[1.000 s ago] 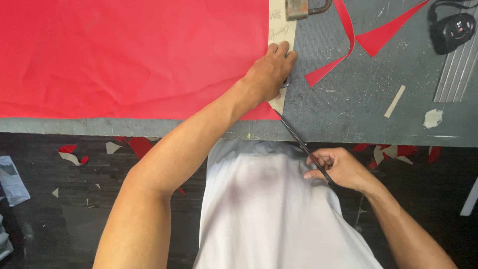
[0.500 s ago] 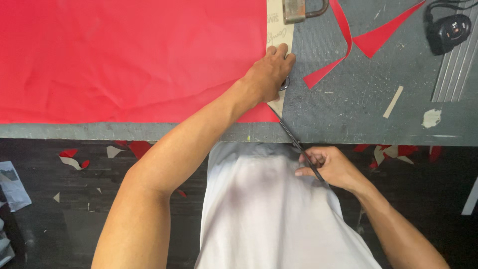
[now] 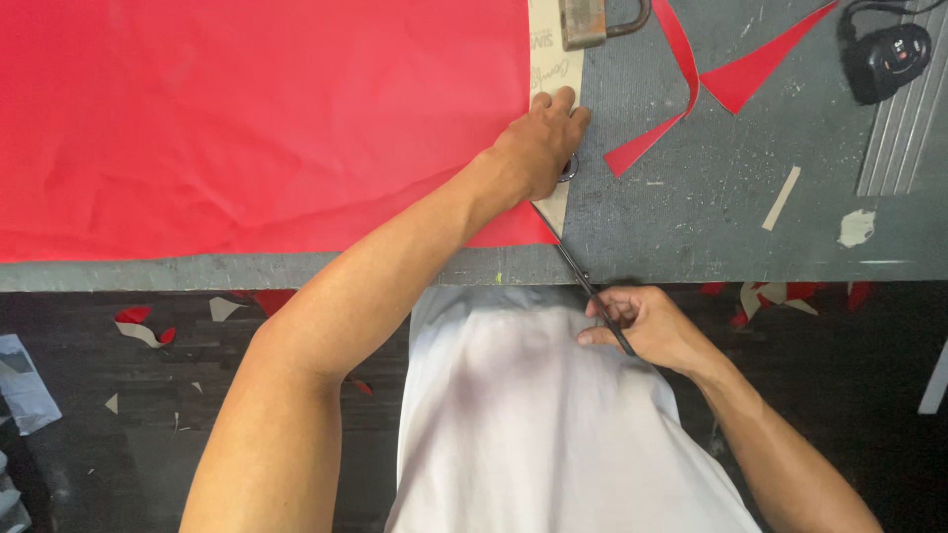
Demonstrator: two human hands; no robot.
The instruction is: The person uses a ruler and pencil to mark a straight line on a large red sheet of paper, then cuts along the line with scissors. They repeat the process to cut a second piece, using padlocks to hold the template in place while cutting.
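The left hand [image 3: 541, 148] lies palm down, fingers together and flat, pressing on the right edge of the red sheet [image 3: 257, 118] and on the pale strip [image 3: 549, 69] that runs along that edge. The fingertips point toward 12 o'clock. A small metal ring shows just at the hand's 4 o'clock side, touching the strip.

The right hand [image 3: 647, 326] sits at 5 o'clock from the left hand, just off the near edge of the table [image 3: 711, 227], above the person's white shirt [image 3: 533, 415]. Its fingers are curled shut around the handle of the scissors [image 3: 583, 281]. The thin dark blades slant up toward 11 o'clock, crossing the table edge and reaching the lower right corner of the red sheet, right under the left wrist. Whether the blades stand apart or together cannot be told.

The red sheet covers the left half of the grey table, from 9 o'clock up to 12 o'clock. At 1 o'clock from the left hand lie red offcuts [image 3: 711, 89], one a long bent strip, one a pointed wedge, touching each other. A metal weight with a loop [image 3: 588, 20] rests on the pale strip at the top edge. A black device with a cord [image 3: 889, 59] sits at 2 o'clock, well apart. Paper scraps [image 3: 138, 326] litter the dark floor.
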